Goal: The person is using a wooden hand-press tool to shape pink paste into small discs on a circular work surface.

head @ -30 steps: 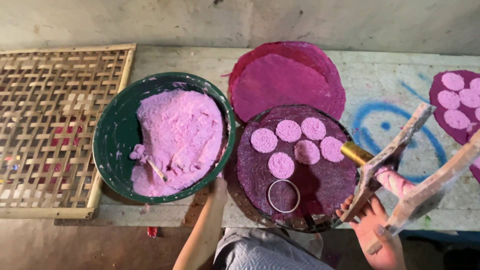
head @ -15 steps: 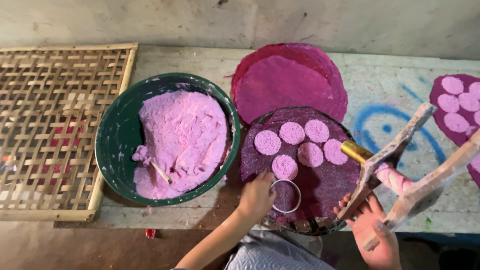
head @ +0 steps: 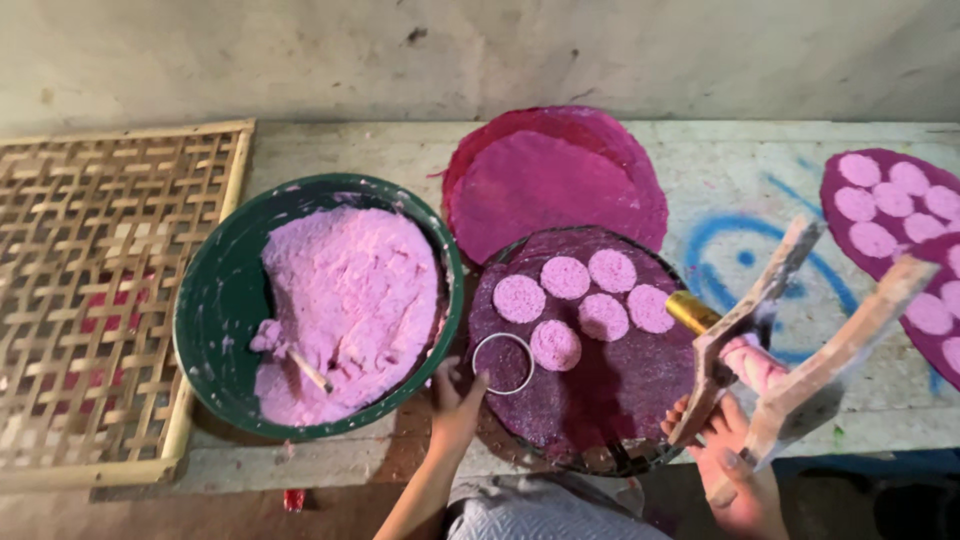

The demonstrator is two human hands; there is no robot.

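At the counter's left end lies a woven bamboo rack [head: 100,300], its lattice reaching to the front edge. Just right of it stands a green basin [head: 225,300] heaped with soft pink dough [head: 345,300], a small stick [head: 305,368] sunk into it near the front.

The left hand [head: 455,405] comes up from the front edge between basin and round dark purple tray [head: 600,415]. Its fingers are pinched on the near rim of a thin metal ring [head: 503,363], which lies flat on the tray's left part, just beside the pressed pink discs [head: 585,300]. The ring looks light and stiff, probably slick with wet paste; its thin rim is the only place to take it, and lifting straight up would spare whatever is moulded inside. The discs look moist and fragile, likely to tear or smear if pinched.

Behind the tray, toward the back edge, is a stack of magenta round mats [head: 555,175]. The right hand [head: 735,460], at the front edge, is closed around a wooden press tool [head: 800,330] with two paddle-like arms and a brass-coloured piece, held tilted above the tray's right side. At the counter's right end, another purple mat [head: 835,195] carries more pink discs.
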